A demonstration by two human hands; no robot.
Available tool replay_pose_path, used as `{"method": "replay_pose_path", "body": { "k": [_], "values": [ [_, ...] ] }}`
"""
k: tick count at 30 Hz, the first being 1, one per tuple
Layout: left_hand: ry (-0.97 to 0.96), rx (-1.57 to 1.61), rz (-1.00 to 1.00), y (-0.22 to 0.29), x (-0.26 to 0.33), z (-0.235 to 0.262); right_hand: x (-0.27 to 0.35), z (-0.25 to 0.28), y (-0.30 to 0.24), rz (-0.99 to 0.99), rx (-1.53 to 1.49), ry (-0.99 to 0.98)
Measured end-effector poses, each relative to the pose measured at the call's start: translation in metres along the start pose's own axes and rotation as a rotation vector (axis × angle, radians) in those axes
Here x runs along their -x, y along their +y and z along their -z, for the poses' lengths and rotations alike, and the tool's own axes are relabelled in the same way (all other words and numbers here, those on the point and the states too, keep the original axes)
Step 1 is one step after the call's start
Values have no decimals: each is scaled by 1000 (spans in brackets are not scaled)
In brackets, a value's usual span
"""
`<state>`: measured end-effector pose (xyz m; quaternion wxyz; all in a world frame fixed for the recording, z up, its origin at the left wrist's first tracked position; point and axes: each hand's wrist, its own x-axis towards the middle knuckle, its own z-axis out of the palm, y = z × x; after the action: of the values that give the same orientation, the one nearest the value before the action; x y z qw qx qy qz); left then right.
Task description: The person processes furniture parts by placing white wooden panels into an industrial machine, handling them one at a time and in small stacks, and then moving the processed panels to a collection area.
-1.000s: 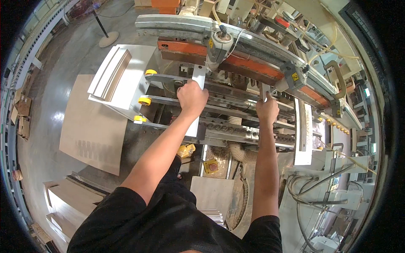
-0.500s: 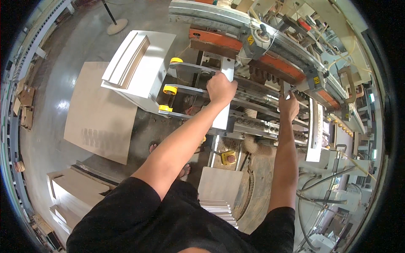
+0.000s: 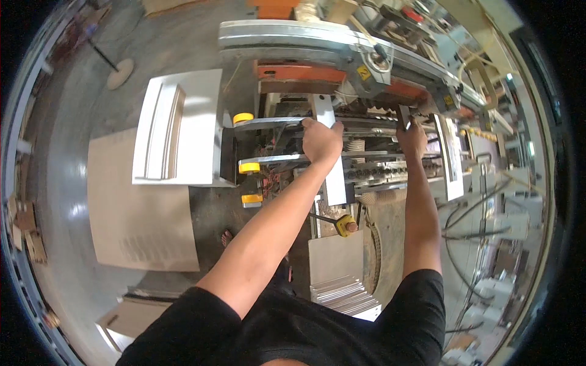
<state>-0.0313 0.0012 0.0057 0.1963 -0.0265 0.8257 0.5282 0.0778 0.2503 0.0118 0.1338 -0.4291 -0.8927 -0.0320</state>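
Observation:
My left hand (image 3: 322, 143) is closed over a narrow white board strip (image 3: 336, 186), fingers at one edge and thumb at the other. The strip lies crosswise on the metal rails (image 3: 274, 160) of a machine bed. Farther right, my right hand (image 3: 413, 140) is closed at a short pale piece (image 3: 404, 114) below the machine's beam; its fingers partly hide that piece, and its full shape cannot be made out. Another long white strip (image 3: 449, 161) lies across the bed, to the right of my right hand.
An orange-and-grey machine beam (image 3: 293, 73) spans the far side. Yellow rollers (image 3: 249, 167) cap the rail ends. White boards (image 3: 204, 128) are stacked at left, beside a brown sheet (image 3: 140, 226) on the floor. A yellow control box (image 3: 347, 226) and stacked panels (image 3: 336, 256) are near me.
The view has turned, so the machine and board stack appear rotated. Both hands keep their places on the same pieces, with little visible movement relative to the rails.

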Motion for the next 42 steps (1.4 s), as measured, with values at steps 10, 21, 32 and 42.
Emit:
{"method": "replay_pose_path", "body": {
  "k": [10, 21, 32, 42],
  "values": [
    [-7, -134, 47, 7, -2, -17, -4, -5, 19, -99, -37, -74],
    [-50, -92, 43, 9, 5, -14, 9, -2, 12, 80, 163, -33],
    [-28, -86, 16, 4, -2, -13, 3, -1, 7, 6, 34, -19],
    [-53, -87, 81, 9, 2, -5, 5, 10, 0, 26, 25, -48]
  ]
}}
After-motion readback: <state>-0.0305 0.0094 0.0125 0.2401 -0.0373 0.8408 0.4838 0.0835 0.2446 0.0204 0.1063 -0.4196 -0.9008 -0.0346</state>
